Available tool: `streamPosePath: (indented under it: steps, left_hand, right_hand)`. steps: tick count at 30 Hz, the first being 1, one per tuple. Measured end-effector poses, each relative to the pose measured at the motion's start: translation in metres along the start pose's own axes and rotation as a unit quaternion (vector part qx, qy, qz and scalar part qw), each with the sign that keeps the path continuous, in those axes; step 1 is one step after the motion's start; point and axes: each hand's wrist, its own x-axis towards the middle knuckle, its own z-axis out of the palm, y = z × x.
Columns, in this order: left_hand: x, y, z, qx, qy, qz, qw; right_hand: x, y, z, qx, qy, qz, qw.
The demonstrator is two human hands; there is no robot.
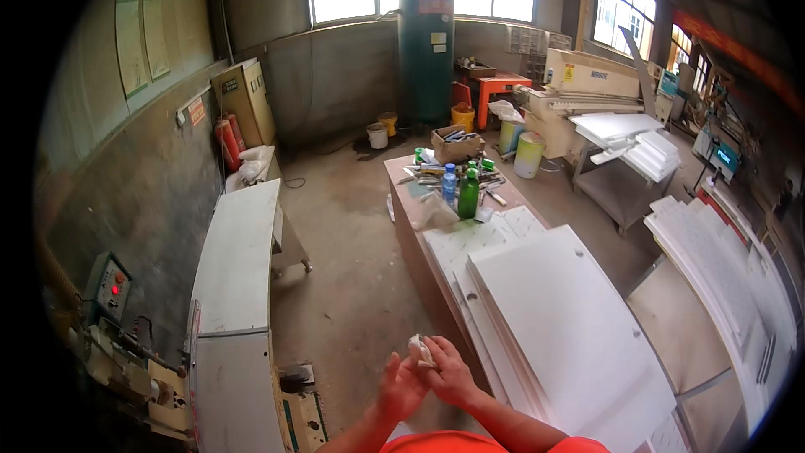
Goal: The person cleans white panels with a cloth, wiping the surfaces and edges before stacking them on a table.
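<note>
My right hand (451,376) is closed on a crumpled white piece of cloth or tissue (421,351), in front of my body at the lower middle of the head view. Right beside it, my left hand (402,390) is held up with the thumb apart, its palm side turned toward the right hand and touching or nearly touching it. Some of the left fingers are hidden behind the right hand and the white piece. Both hands are in the air over the floor, just left of a stack of white panels (579,319).
Beyond the panels, a bench (411,226) carries a green bottle (468,195), a blue bottle (449,184), a cardboard box (458,148) and scattered tools. A long white-topped machine table (236,260) runs along the left. A green tank (426,59) stands at the back.
</note>
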Motion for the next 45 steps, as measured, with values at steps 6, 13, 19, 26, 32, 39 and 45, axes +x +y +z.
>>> streamPosePath:
  steps: [6, 13, 19, 26, 32, 39, 45]
  left_hand:
    - [0.097, 0.088, -0.053, 0.075, 0.018, 0.036, 0.996]
    - [0.218, 0.221, -0.13, 0.267, 0.134, -0.023, 0.954]
    - [0.385, 0.263, -0.105, 0.38, 0.055, -0.036, 0.923]
    - [0.624, 0.237, -0.088, 0.59, -0.116, 0.073, 0.796]
    - [0.77, 0.2, -0.032, 0.717, -0.119, 0.225, 0.649]
    - [0.848, 0.165, -0.04, 0.75, -0.202, 0.101, 0.622]
    - [0.86, 0.159, -0.076, 0.711, -0.245, 0.145, 0.643]
  right_hand:
    - [0.16, 0.067, 0.05, 0.277, 0.017, 0.141, 0.95]
    - [0.344, 0.181, -0.005, 0.543, 0.267, 0.264, 0.751]
    - [0.439, 0.291, -0.085, 0.569, 0.318, 0.259, 0.713]
    - [0.552, 0.335, -0.113, 0.547, 0.394, 0.263, 0.69]
    - [0.593, 0.375, -0.115, 0.539, 0.425, 0.282, 0.67]
    - [0.614, 0.392, -0.118, 0.462, 0.473, 0.31, 0.683]
    - [0.63, 0.372, -0.101, 0.432, 0.557, 0.306, 0.64]
